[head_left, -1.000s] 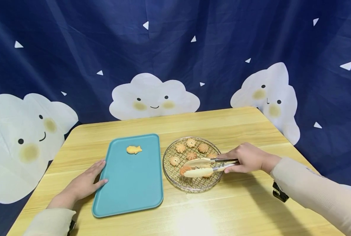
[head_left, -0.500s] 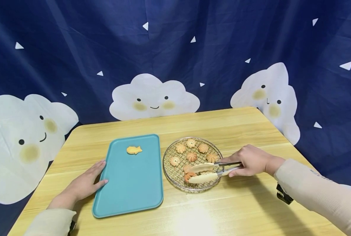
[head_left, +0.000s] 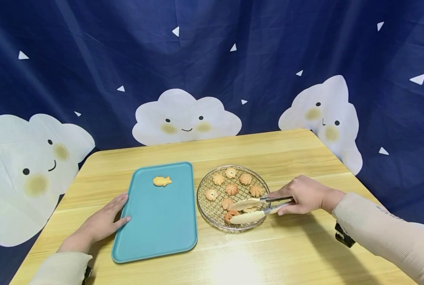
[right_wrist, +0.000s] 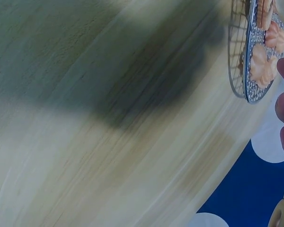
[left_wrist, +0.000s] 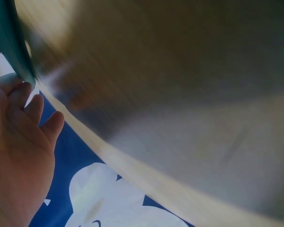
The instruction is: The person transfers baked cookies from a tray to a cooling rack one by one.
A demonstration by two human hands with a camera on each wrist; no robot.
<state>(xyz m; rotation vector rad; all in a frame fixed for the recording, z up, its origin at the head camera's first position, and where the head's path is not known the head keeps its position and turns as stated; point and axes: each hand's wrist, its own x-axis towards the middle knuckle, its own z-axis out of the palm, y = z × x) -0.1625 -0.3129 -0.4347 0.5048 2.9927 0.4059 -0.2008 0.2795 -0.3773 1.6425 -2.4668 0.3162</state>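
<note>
My left hand (head_left: 99, 223) rests at the left edge of a teal tray (head_left: 154, 225), fingers loosely extended along its side and the thumb on its rim. A fish-shaped cracker (head_left: 162, 181) lies in the tray's far part. My right hand (head_left: 304, 194) grips metal tongs with cream tips (head_left: 248, 217) over a round wire rack (head_left: 212, 206). The tips are spread apart. The nearer one lies right at a reddish-brown cookie (head_left: 230, 215), partly covering it; a pale cookie (head_left: 249, 209) shows between the tong arms. In the right wrist view, several cookies (right_wrist: 275, 38) sit on the rack.
More piped cookies (head_left: 231, 189) are spread over the rack, which stands just right of the tray. Both are on a wooden table (head_left: 269, 253). Behind its far edge hangs a dark blue curtain (head_left: 204, 59) with smiling clouds.
The tongs have shifted slightly right and nearer to me. The reddish-brown cookie has moved the same way, baring a lighter cookie behind it. My left hand and the tray stay put.
</note>
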